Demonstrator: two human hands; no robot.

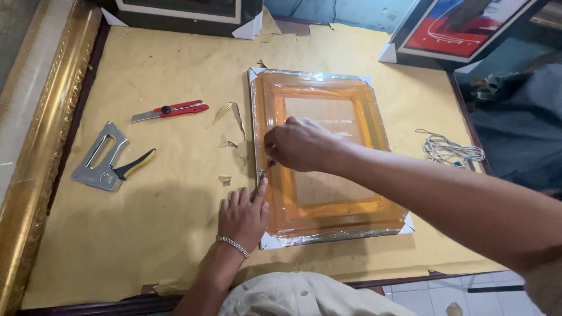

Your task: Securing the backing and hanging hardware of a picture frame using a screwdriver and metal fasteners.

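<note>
On the desk (175, 234) the frame (328, 158) lies wrapped face down, left hand (243, 216) pressing flat at its near-left edge, right hand (298, 143) pinching a small tool (264, 171) there; other edges look untouched

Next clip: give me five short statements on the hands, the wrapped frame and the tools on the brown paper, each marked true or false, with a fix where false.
1. The left hand lies flat at the wrapped frame's left edge. True.
2. The right hand is holding the red utility knife. False: the knife lies untouched on the paper; the hand pinches a small item, too small to identify, at the frame's edge.
3. The frame is covered in orange film. True.
4. The staple gun rests on top of the frame. False: it lies on the paper, left of the frame.
5. A coil of string lies right of the frame. True.
</note>
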